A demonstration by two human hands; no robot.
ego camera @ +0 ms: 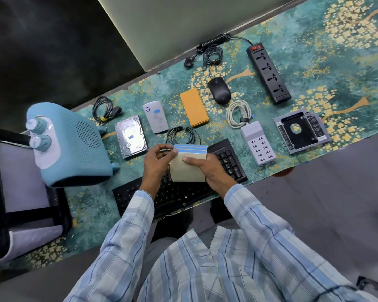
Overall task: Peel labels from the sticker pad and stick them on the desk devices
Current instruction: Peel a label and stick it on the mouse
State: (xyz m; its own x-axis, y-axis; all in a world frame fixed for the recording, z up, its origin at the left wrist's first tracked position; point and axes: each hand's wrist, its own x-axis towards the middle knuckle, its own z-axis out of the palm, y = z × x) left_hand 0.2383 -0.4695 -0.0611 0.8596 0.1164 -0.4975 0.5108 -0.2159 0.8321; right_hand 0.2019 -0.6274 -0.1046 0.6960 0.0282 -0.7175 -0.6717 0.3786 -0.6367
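My right hand (207, 167) grips the sticker pad (189, 168), a cream sheet with blue label strips along its top edge, held above the black keyboard (177, 192). My left hand (157, 160) pinches the left end of a blue strip at the pad's top corner. A blue label sits on the hard drive (130, 136) and another on the white power bank (155, 116). The orange case (194, 107), black mouse (219, 90), power strip (268, 73), white USB hub (258, 142) and drive caddy (301, 130) show no label.
A blue heater (72, 144) stands at the left on the teal patterned desk mat (314, 51). Coiled cables lie near the hard drive, above the keyboard, beside the hub and at the back by the mouse. A black-framed chair is at far left.
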